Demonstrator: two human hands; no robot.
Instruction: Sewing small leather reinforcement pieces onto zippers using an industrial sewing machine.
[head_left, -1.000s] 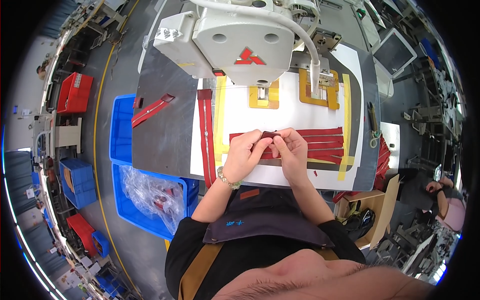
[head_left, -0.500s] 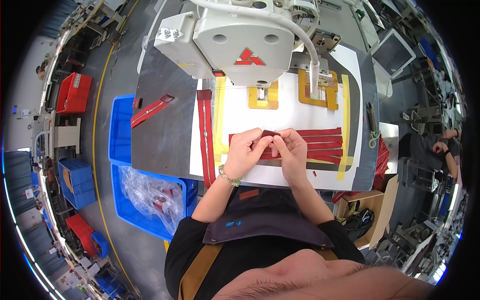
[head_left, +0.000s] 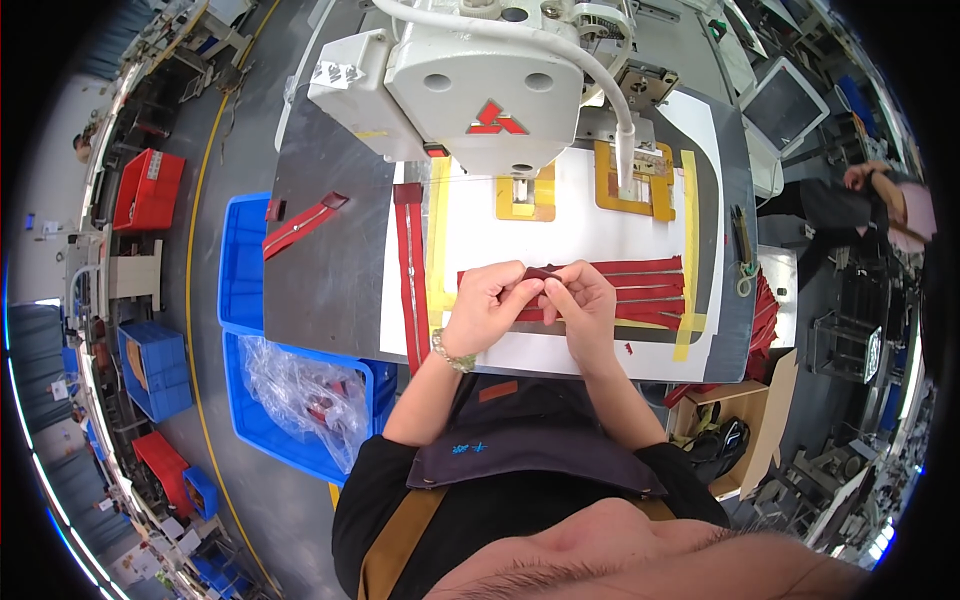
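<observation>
- Fingers of the left hand (head_left: 488, 310) were clamped on a small dark-red piece (head_left: 543, 273); a beaded bracelet (head_left: 452, 354) circled that wrist.
- Fingers of the right hand (head_left: 590, 310) pinched the same piece from the other side, both thumbs close together.
- Whether that piece touched the red zipper strips (head_left: 650, 268) lying side by side near it on the white sheet (head_left: 535, 352), I couldn't tell.
- Left of the hands, a long red strip (head_left: 404, 290) ran lengthwise; farther left on the surface (head_left: 345, 290) lay a slanted strip (head_left: 303, 226).
- Beyond the hands stood a pale sewing machine (head_left: 470, 85).
</observation>
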